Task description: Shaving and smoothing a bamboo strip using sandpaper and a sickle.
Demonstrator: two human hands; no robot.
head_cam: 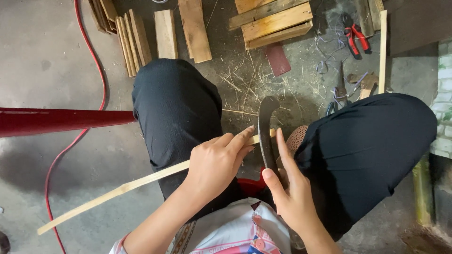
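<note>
Bamboo strip point(141, 181) meets curved blade point(266, 134) between my knees, above the floor point(42, 61).
L hand point(217, 162) pinches strip w/ thumb and forefinger near blade; R hand point(292, 190) wraps blade, forefinger out along it.

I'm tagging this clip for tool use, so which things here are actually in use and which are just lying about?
In use:
left hand gripping the bamboo strip
right hand on the curved dark blade, which meets the strip's end

Lying about:
wood offcuts on the floor
stacked planks
red-handled pliers
red cable
red pole
</note>
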